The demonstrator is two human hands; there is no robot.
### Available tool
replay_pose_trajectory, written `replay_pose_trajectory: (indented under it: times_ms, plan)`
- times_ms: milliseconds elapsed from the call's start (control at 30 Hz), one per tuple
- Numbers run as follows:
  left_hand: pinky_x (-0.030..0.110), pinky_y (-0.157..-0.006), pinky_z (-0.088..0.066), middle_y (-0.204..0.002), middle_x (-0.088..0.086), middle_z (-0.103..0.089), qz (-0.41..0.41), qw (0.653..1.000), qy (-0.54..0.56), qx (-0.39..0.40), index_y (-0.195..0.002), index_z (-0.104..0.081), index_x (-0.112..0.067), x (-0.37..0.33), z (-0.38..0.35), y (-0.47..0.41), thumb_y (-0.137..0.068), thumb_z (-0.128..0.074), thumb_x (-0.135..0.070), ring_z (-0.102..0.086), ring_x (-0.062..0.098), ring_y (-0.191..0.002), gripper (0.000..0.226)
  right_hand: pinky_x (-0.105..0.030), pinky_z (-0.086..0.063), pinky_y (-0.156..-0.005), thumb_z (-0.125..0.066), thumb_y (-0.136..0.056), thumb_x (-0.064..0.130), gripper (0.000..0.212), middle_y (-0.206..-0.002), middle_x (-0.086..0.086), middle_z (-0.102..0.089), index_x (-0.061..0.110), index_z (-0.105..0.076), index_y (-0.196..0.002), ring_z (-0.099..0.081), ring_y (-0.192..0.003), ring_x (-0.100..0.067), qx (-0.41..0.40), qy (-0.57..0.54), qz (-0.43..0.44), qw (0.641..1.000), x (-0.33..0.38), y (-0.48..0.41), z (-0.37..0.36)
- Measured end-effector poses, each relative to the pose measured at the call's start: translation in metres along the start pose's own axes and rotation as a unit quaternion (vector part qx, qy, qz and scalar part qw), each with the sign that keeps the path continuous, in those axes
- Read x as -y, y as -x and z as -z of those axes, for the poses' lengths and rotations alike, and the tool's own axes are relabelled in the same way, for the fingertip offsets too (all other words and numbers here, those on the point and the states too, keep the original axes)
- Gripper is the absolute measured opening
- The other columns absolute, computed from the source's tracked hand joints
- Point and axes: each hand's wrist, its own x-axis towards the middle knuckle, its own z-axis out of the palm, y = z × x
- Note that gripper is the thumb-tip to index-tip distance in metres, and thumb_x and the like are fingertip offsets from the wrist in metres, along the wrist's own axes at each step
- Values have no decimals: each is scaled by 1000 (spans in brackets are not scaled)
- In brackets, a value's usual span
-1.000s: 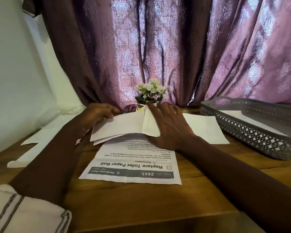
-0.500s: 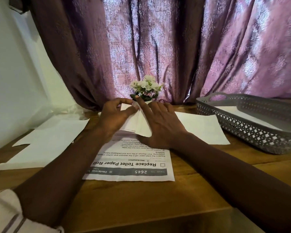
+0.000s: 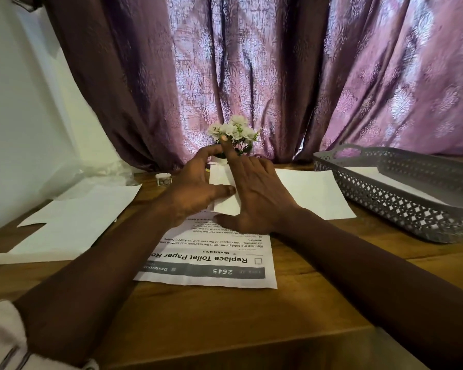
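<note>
A: Your right hand (image 3: 259, 201) lies flat on the folded paper (image 3: 223, 180) with its fingers spread. The index finger runs straight out along the paper's edge.

B: Your right thumb splays back toward you and rests on the printed sheet (image 3: 211, 265). The folded paper lies on the far end of that sheet, on the tabletop (image 3: 225, 324).

A: Your left hand (image 3: 193, 193) meets it from the other side. Its thumb lies straight on the folded paper, pressing down, with its tip right beside your right index knuckle.

B: The rest of your left fingers arch up over the paper's far corner. I cannot tell whether their tips touch it.

A: So the folded paper sits between your two hands, mostly covered, with only a strip showing between your left thumb and right index finger.

B: Just past your fingertips stands a small pot of white flowers (image 3: 235, 132), in front of the purple curtain (image 3: 278, 76).

A: A blank sheet (image 3: 313, 193) lies just beside your right little finger. Farther out on that side is a grey basket (image 3: 401, 209) with a white sheet inside.

B: More white sheets (image 3: 72, 222) lie well out from your left hand, and a small white roll (image 3: 163, 180) sits near the back of your left fingers.
</note>
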Motion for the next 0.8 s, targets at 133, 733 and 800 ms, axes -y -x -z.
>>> replay_pose_trajectory:
  times_ms: [133,733,800]
  plan:
    - [53,-80,-63,-120,13,-68,10,1000,-4,-5,-134,-54,-37,-3,14,-5,-78,-72,14,-70,34,-106,78,-53,-28,-113,-60,-66,85,134,-142,-7,-49,21,5,-164,-46,-128,-30,15,12,-10,1000,-9,-1,6]
    - [31,-76,-62,-115,0,-69,14,997,-1,-77,-137,-59,-23,3,3,-2,-74,-90,-11,-70,13,-98,72,-52,-36,-104,-49,-72,83,126,-128,-12,-54,14,3,-163,-49,-115,-33,20,81,-6,996,-16,2,-4]
    - [37,-81,-63,-115,2,-68,15,995,-13,-99,-136,-59,-22,5,2,-1,-70,-92,-9,-69,14,-97,74,-53,-36,-104,-47,-71,85,127,-129,-13,-54,13,2,-163,-49,-115,-34,22,79,-7,997,-15,1,-4]
